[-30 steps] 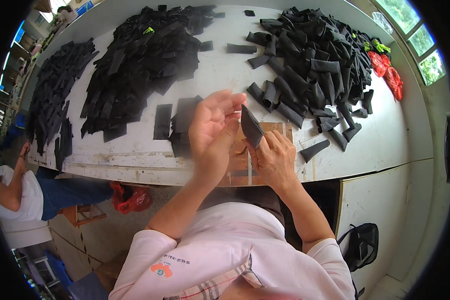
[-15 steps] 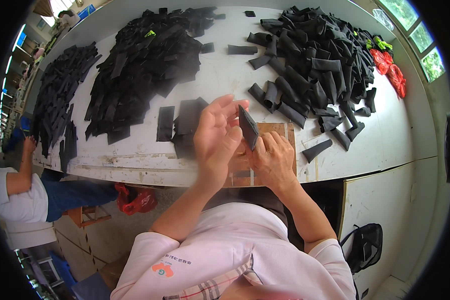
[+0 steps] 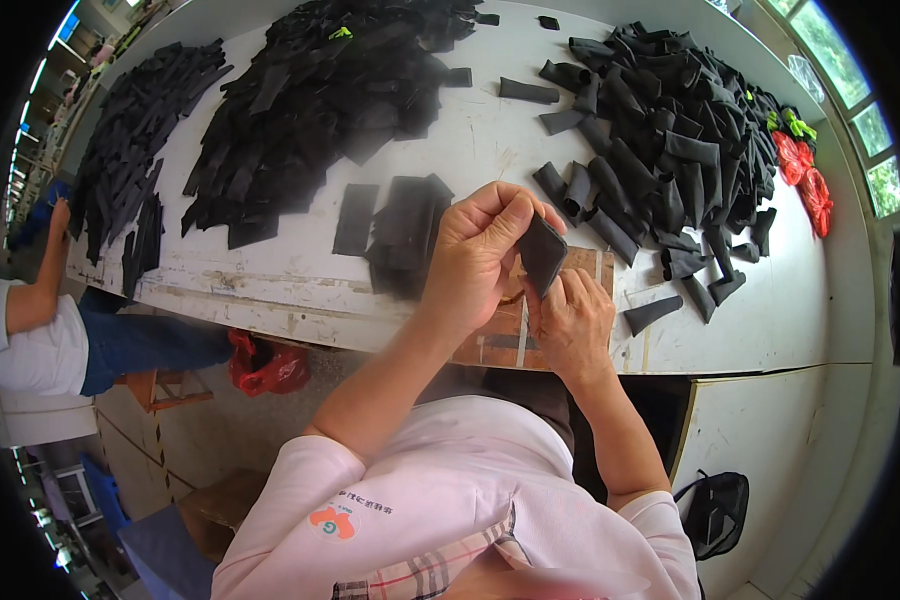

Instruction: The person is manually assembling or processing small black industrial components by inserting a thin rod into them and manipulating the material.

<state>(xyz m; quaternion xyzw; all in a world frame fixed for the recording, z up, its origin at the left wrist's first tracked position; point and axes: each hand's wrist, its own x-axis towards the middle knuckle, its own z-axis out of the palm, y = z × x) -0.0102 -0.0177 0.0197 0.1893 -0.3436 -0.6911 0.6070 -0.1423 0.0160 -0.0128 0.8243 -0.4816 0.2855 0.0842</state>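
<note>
Head view: a small black fabric piece (image 3: 543, 252) is held up just above the near edge of the white tabletop (image 3: 770, 320), over a brown board (image 3: 500, 335) that lies on it. The left hand (image 3: 480, 255) is wrapped over the piece from the left, thumb and fingers (image 3: 510, 215) pinched narrow on its upper edge. The right hand (image 3: 572, 322) is set just below and to the right, its fingers closed on the lower edge. Both hands are thus shut on the same piece, which is tilted and seems partly folded or rolled; how far cannot be told.

The step in hand is judged to be the shaping of this flat piece into a tube. It would be done well if the edges were kept aligned between the two thumbs, the grip kept near the edges so the fabric is not creased, and the piece kept above the board so that a slip would be caught there.

A short stack of flat pieces (image 3: 402, 225) is seen just left of the hands, with a larger heap of flat pieces (image 3: 320, 110) beyond it. A heap of rolled black tubes (image 3: 670, 150) is spread to the right, and one lone tube (image 3: 653, 314) lies near the right hand. Red items (image 3: 808, 180) lie at the far right edge. Another person in a white shirt (image 3: 25, 335) is seated at the left end.
</note>
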